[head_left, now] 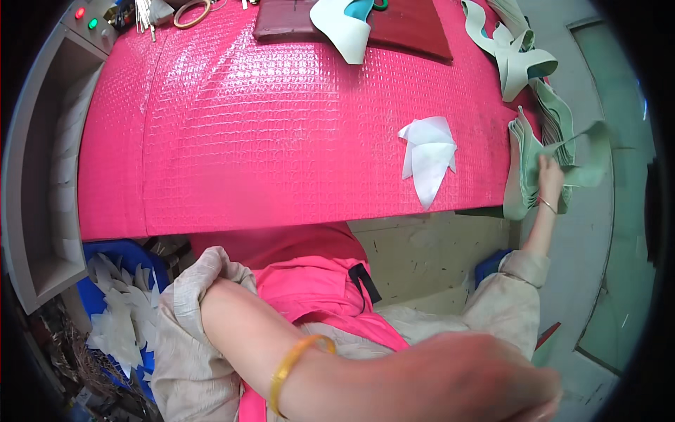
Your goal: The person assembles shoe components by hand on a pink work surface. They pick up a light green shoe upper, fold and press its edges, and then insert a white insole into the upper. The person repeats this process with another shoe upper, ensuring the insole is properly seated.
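Observation:
My right hand (pixel 550 180) is at the table's right edge, its fingers closed on a pale green curved piece (pixel 594 156) of sheet material. That piece is blurred and sticks out past the edge. Right beside the hand, a folded stack of similar green pieces (pixel 519 169) hangs over the side. My left arm, with a yellow bangle, crosses low in front of my body. The left hand (pixel 485 376) is close to the camera and smeared, its fingers hidden. White pointed pieces (pixel 430 153) lie overlapped on the pink table cover (pixel 281 155).
A dark red board (pixel 415 32) with a pale curved piece (pixel 344 35) on it lies at the back. More green strips (pixel 510 56) drape over the far right corner. A grey shelf box (pixel 31 169) stands at left, above a blue bin (pixel 95 292) of white scraps.

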